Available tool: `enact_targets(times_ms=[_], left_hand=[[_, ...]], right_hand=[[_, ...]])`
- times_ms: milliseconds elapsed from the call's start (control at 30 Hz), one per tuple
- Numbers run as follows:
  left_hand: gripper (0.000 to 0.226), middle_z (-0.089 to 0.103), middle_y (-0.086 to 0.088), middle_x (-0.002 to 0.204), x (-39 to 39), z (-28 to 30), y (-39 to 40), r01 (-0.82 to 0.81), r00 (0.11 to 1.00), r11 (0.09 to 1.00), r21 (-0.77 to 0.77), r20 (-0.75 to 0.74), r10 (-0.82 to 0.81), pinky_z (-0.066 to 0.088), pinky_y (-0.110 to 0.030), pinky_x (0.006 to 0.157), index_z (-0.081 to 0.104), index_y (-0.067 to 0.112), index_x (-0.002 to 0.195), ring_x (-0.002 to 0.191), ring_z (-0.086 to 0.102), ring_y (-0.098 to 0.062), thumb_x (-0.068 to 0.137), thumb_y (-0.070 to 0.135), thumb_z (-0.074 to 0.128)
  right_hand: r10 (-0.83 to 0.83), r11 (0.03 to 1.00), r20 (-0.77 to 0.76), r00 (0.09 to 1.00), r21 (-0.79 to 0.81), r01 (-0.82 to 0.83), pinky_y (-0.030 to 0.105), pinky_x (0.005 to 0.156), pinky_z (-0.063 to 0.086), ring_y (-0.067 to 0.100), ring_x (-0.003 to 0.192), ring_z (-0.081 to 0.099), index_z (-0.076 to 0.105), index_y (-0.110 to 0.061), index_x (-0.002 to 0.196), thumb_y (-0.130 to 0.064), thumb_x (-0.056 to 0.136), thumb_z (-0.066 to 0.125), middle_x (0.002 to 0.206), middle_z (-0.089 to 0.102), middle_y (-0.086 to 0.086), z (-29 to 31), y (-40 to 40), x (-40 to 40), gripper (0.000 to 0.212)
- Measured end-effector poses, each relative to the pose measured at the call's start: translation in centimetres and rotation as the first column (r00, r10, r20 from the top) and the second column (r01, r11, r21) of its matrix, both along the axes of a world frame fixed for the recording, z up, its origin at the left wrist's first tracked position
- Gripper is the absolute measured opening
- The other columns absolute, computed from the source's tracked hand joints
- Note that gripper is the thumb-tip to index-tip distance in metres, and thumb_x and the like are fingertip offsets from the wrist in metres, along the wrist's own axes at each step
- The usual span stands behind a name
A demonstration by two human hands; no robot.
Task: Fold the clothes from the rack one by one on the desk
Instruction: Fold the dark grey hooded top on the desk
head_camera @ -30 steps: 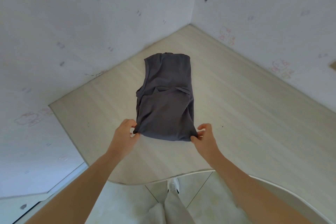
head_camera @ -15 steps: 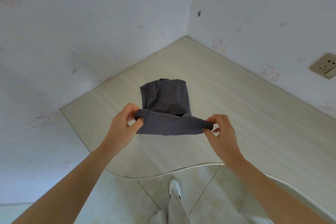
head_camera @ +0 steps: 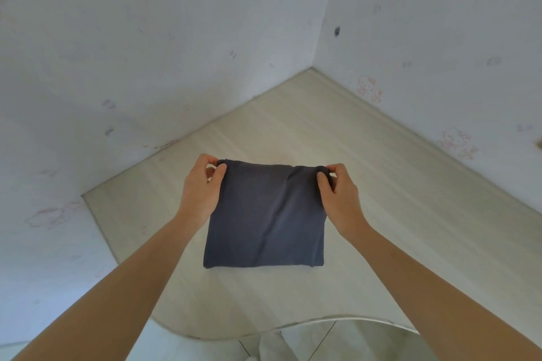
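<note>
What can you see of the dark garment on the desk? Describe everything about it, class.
The dark grey garment looks like soft, thin knit fabric, folded into a near-square with faint creases. It lies flat on the pale wood-grain desk, near the curved front edge. The left hand pinches its far left corner, the right hand its far right corner.

Folded dark grey garment (head_camera: 265, 217) on desk (head_camera: 396, 199), both hands pinching far corners

Desk (head_camera: 396, 214): pale wood-grain top, fills frame ctr to right, set into wall corner at upper ctr; curved front edge at bottom. Lying on it, frame ctr: dark grey folded garment (head_camera: 267, 217), roughly square, flat.
</note>
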State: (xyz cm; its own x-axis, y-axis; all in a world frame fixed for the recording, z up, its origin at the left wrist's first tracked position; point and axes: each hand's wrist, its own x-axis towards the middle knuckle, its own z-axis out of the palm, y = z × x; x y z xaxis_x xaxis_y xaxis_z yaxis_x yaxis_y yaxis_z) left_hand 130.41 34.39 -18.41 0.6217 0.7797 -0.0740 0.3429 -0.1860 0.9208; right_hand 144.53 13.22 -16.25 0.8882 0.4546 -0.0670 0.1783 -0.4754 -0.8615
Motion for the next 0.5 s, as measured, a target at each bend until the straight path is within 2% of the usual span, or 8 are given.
enact_targets(times_ms=[67, 133, 267, 400, 500], left_hand=[[0.012, 0.063, -0.001, 0.076, 1.7, -1.2, 0.9, -0.053, 0.996, 0.997, 0.049, -0.066, 0.056, 0.039, -0.029, 0.058, 0.053, 0.020, 0.098, 0.063, 0.051, -0.014, 0.100, 0.031, 0.048], [0.017, 0.064, 0.002, 0.081, 3.7, -2.9, 2.1, -0.083, 0.983, 0.992, 0.099, -0.153, 0.098, 0.044, -0.031, 0.063, 0.054, 0.019, 0.101, 0.069, 0.056, -0.014, 0.101, 0.033, 0.046], [0.023, 0.063, 0.002, 0.090, 6.1, -6.3, 3.4, -0.077, 0.933, 0.982, 0.173, -0.335, 0.132, 0.052, -0.038, 0.073, 0.054, 0.019, 0.103, 0.079, 0.061, -0.019, 0.102, 0.038, 0.040], [0.029, 0.063, -0.001, 0.094, 7.7, -8.9, 4.4, -0.078, 0.877, 0.985, 0.156, -0.459, 0.142, 0.050, -0.037, 0.074, 0.055, 0.018, 0.106, 0.083, 0.061, -0.025, 0.101, 0.042, 0.039], [0.034, 0.063, -0.006, 0.099, 8.1, -9.8, 4.8, -0.119, 0.854, 0.989, 0.087, -0.498, 0.147, 0.046, -0.037, 0.078, 0.055, 0.014, 0.107, 0.088, 0.058, -0.028, 0.102, 0.042, 0.036]], right_hand=[[-0.012, 0.999, -0.016, 1.000, -0.049, 0.011, 0.035, 0.060, 0.046, 0.017, 0.067, 0.056, 0.049, -0.019, 0.104, -0.030, 0.101, 0.042, 0.078, 0.060, -0.003, -1.3, 1.6, 1.8, 0.013], [-0.022, 0.994, -0.043, 0.999, -0.111, 0.017, 0.037, 0.066, 0.049, 0.016, 0.074, 0.059, 0.050, -0.020, 0.105, -0.034, 0.101, 0.040, 0.084, 0.061, -0.004, -3.1, 3.4, 4.2, 0.018], [-0.020, 0.953, -0.077, 0.997, -0.304, -0.005, 0.035, 0.063, 0.047, 0.016, 0.074, 0.058, 0.050, -0.019, 0.104, -0.039, 0.102, 0.034, 0.088, 0.061, 0.000, -6.7, 5.6, 7.4, 0.026], [0.009, 0.888, -0.076, 0.997, -0.457, -0.043, 0.036, 0.064, 0.047, 0.021, 0.073, 0.057, 0.047, -0.020, 0.103, -0.041, 0.102, 0.030, 0.085, 0.060, 0.003, -9.5, 7.0, 9.2, 0.028], [0.009, 0.868, -0.093, 0.996, -0.494, -0.054, 0.037, 0.067, 0.051, 0.020, 0.074, 0.058, 0.048, -0.020, 0.103, -0.042, 0.102, 0.030, 0.086, 0.060, 0.001, -10.6, 7.4, 9.8, 0.029]])
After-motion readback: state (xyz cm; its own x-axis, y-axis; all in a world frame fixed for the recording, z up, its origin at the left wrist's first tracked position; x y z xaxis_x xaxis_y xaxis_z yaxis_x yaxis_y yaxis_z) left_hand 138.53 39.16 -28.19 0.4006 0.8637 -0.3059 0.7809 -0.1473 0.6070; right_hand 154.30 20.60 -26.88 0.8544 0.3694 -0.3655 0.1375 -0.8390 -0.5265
